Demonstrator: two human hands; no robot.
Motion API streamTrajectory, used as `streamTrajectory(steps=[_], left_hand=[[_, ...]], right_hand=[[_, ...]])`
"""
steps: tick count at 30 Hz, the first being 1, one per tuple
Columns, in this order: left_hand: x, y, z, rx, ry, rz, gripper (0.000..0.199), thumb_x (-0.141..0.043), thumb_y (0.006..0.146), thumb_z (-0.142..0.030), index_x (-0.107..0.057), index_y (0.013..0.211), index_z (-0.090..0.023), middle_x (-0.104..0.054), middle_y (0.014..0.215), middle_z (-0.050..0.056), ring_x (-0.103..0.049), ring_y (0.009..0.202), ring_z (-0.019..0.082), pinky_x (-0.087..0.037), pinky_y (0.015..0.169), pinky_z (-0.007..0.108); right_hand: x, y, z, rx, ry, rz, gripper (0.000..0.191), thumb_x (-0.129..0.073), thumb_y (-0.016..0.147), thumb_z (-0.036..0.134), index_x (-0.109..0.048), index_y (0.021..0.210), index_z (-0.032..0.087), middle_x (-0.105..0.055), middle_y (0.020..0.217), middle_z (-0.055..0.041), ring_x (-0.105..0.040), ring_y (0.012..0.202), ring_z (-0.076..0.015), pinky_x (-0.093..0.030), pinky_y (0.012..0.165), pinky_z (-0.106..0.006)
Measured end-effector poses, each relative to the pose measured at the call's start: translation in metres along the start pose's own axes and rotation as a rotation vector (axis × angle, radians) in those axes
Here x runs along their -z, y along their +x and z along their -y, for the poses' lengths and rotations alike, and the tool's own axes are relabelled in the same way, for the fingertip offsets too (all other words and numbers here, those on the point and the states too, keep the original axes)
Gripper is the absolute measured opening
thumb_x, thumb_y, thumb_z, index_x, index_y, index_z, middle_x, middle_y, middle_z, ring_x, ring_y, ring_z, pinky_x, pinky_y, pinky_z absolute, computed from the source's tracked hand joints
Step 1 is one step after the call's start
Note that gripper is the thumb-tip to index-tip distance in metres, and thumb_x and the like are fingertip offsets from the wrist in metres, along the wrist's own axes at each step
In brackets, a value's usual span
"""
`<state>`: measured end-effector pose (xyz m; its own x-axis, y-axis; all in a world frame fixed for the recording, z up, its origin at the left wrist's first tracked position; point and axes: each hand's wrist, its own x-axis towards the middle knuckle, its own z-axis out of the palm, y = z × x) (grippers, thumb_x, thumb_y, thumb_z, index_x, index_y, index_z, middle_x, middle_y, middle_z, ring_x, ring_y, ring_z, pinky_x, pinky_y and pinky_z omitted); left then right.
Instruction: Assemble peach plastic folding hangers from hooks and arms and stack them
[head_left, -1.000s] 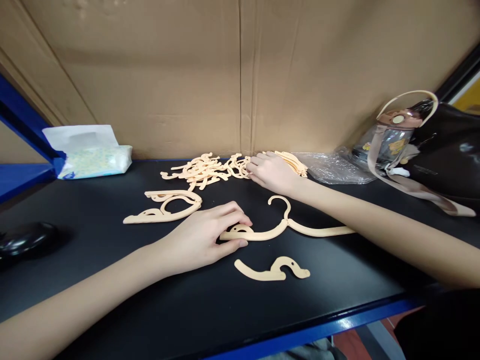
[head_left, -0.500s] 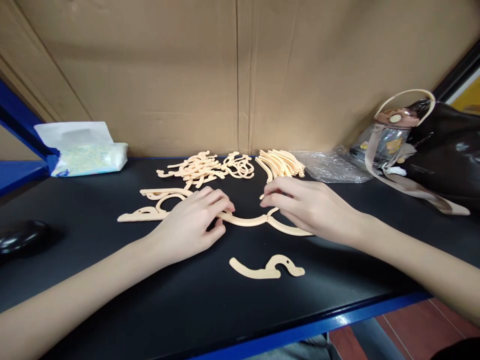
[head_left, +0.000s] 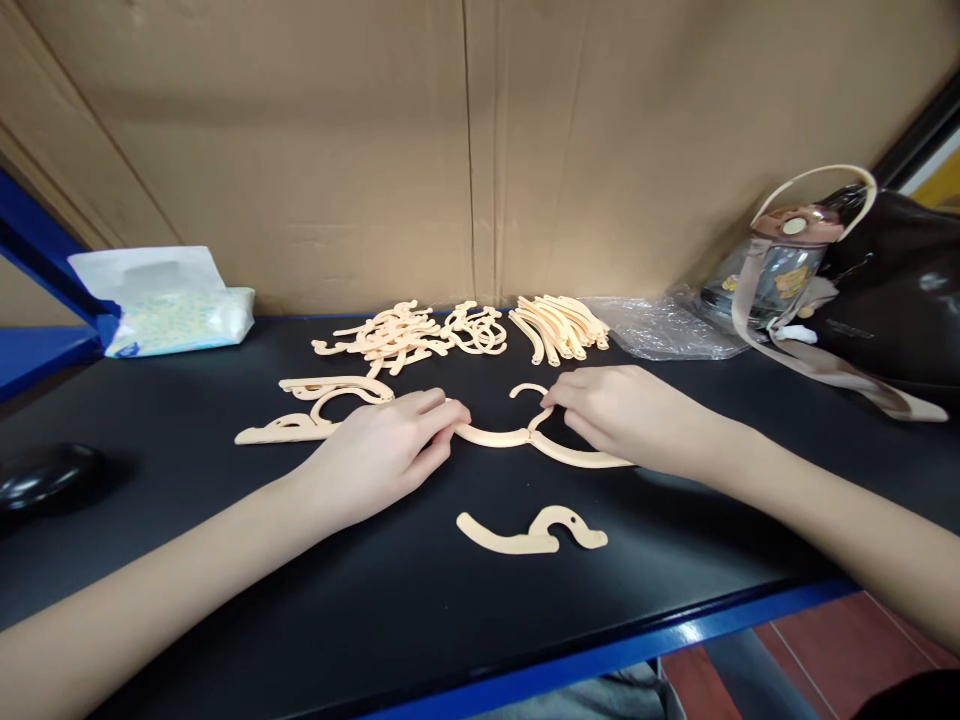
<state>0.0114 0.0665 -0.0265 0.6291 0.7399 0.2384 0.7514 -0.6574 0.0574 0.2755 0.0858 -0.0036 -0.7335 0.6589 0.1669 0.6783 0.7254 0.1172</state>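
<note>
A beige folding clothes hanger point(head_left: 491, 438) lies spread on the black table, its two curved arms meeting at a joint below the hook. My left hand point(head_left: 397, 435) pinches the tip of its left arm. My right hand point(head_left: 626, 410) has thumb and fingers closed on the side of the hook point(head_left: 531, 389), partly covering it and the right arm. Nearer me lies a separate curved arm joined to a short bent piece point(head_left: 525, 540) with a small hole. Left of my left hand rests a folded hanger point(head_left: 296, 430), partly hidden behind that hand.
At the back sit a pile of hook pieces point(head_left: 397, 335) and a stack of curved arms point(head_left: 559, 325). Clear plastic wrap point(head_left: 667, 330), a strapped bottle point(head_left: 787, 265) and a black bag point(head_left: 900, 300) are at right. A tissue pack point(head_left: 180, 315) and black mouse point(head_left: 52, 475) are at left.
My left fingers have closed onto the hanger's left arm. My right hand has shifted slightly right and closed on the hook, uncovering more of it.
</note>
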Motion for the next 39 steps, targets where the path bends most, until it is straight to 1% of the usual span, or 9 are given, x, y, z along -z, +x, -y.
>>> streamTrajectory(steps=[5, 8, 12, 16, 21, 25, 27, 31, 39], left_hand=[[0.002, 0.002, -0.002, 0.027, 0.061, -0.035, 0.031, -0.031, 0.098, -0.033, -0.058, 0.106, -0.02, -0.062, 0.1, 0.005, -0.061, 0.085, 0.019, -0.046, 0.065, 0.029], [0.004, 0.001, -0.005, 0.046, 0.137, -0.092, 0.031, -0.033, 0.098, -0.036, -0.055, 0.111, -0.017, -0.062, 0.103, 0.008, -0.06, 0.09, 0.022, -0.048, 0.069, 0.032], [0.003, 0.0, -0.014, -0.161, 0.133, -0.097, 0.032, -0.037, 0.097, -0.033, -0.053, 0.122, -0.018, -0.059, 0.116, 0.01, -0.056, 0.104, 0.026, -0.048, 0.085, 0.039], [-0.001, -0.001, -0.022, -0.281, 0.019, -0.003, 0.029, -0.04, 0.098, -0.033, -0.056, 0.12, -0.022, -0.051, 0.134, 0.009, -0.048, 0.123, 0.027, -0.043, 0.101, 0.04], [-0.002, 0.0, -0.014, -0.146, -0.102, 0.061, 0.03, -0.034, 0.099, -0.033, -0.058, 0.116, -0.023, -0.051, 0.131, 0.006, -0.05, 0.121, 0.023, -0.047, 0.094, 0.035], [0.0, 0.002, -0.006, -0.012, -0.127, 0.018, 0.029, -0.034, 0.098, -0.035, -0.059, 0.102, -0.021, -0.056, 0.122, 0.006, -0.056, 0.108, 0.021, -0.049, 0.086, 0.033], [0.0, 0.003, -0.004, 0.039, -0.145, -0.001, 0.027, -0.037, 0.097, -0.036, -0.058, 0.094, -0.02, -0.057, 0.119, 0.006, -0.058, 0.099, 0.02, -0.05, 0.08, 0.032], [-0.002, 0.003, -0.003, 0.095, -0.269, -0.016, 0.018, -0.041, 0.094, -0.031, -0.055, 0.091, -0.02, -0.057, 0.117, 0.005, -0.058, 0.087, 0.016, -0.048, 0.067, 0.027], [-0.005, 0.006, 0.0, 0.175, -0.49, -0.023, 0.018, -0.041, 0.089, -0.025, -0.057, 0.096, -0.022, -0.054, 0.122, 0.008, -0.049, 0.116, 0.024, -0.051, 0.08, 0.034]], right_hand=[[-0.003, 0.001, 0.008, 0.185, 0.293, 0.006, 0.038, -0.042, 0.088, 0.003, -0.062, 0.118, 0.016, -0.065, 0.115, -0.0077, -0.063, 0.1, -0.0183, -0.049, 0.087, -0.031], [-0.004, -0.001, 0.01, 0.267, 0.334, -0.055, 0.036, -0.041, 0.091, 0.006, -0.06, 0.121, 0.016, -0.058, 0.129, -0.0089, -0.058, 0.111, -0.0186, -0.047, 0.095, -0.035], [0.004, -0.005, 0.012, 0.261, 0.344, -0.133, 0.037, -0.038, 0.09, 0.002, -0.062, 0.113, 0.018, -0.061, 0.117, -0.0071, -0.059, 0.104, -0.0157, -0.05, 0.087, -0.031], [0.015, -0.01, 0.018, 0.288, 0.377, -0.12, 0.036, -0.04, 0.089, 0.0, -0.063, 0.11, 0.018, -0.063, 0.106, -0.0054, -0.059, 0.093, -0.0147, -0.049, 0.079, -0.028], [0.021, -0.014, 0.027, 0.372, 0.362, -0.069, 0.032, -0.041, 0.091, 0.002, -0.063, 0.108, 0.016, -0.066, 0.1, -0.0051, -0.058, 0.088, -0.0144, -0.047, 0.074, -0.027], [0.024, -0.018, 0.032, 0.307, 0.299, 0.063, 0.011, -0.058, 0.089, 0.023, -0.067, 0.094, 0.019, -0.063, 0.082, -0.0023, -0.057, 0.077, -0.0149, -0.043, 0.063, -0.026], [0.024, -0.02, 0.033, 0.283, 0.292, 0.138, 0.01, -0.063, 0.087, 0.029, -0.066, 0.082, 0.02, -0.06, 0.074, 0.0, -0.057, 0.072, -0.0135, -0.04, 0.059, -0.026], [0.025, -0.022, 0.031, 0.308, 0.316, 0.215, 0.012, -0.058, 0.087, 0.013, -0.063, 0.079, 0.02, -0.057, 0.073, 0.0024, -0.055, 0.071, -0.0112, -0.038, 0.06, -0.025], [0.027, -0.023, 0.013, 0.238, 0.367, 0.225, 0.024, -0.051, 0.079, -0.002, -0.059, 0.077, 0.02, -0.058, 0.087, 0.0032, -0.053, 0.07, -0.0088, -0.037, 0.06, -0.022]])
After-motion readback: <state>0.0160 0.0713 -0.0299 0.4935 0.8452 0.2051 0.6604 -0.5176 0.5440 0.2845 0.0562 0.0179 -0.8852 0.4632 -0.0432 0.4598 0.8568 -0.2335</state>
